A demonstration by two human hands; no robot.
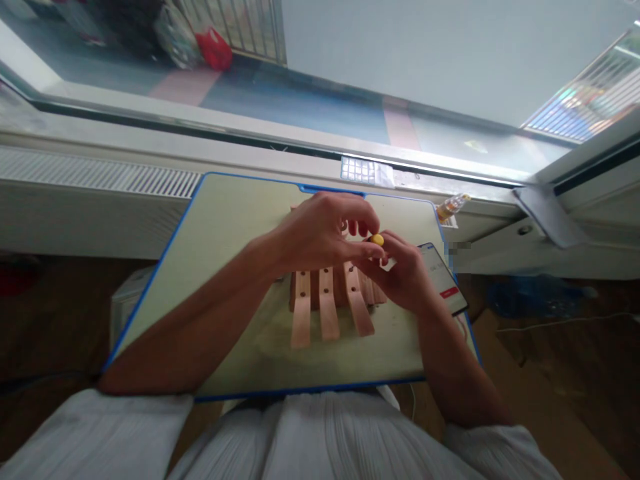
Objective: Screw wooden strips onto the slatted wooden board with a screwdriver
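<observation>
In the head view my left hand (325,230) reaches over a wooden piece, its thumb and fingers closed round a small tool with a rounded yellow end (377,239). The rest of that tool is hidden, so its kind is unclear. My right hand (403,270) is beside it with curled fingers close to the yellow end; what they hold is hidden. Beneath both hands lies a brown wooden base (314,297). Three pale wooden strips (329,320) lie across it and stick out towards me, each showing dark round spots like screws or holes.
The work stands on a small table (230,220) with a blue edge. A phone (443,277) with a lit screen lies at its right side, near my right wrist. Behind are a windowsill, a radiator (100,173) and a small bottle (453,207) at the far right corner.
</observation>
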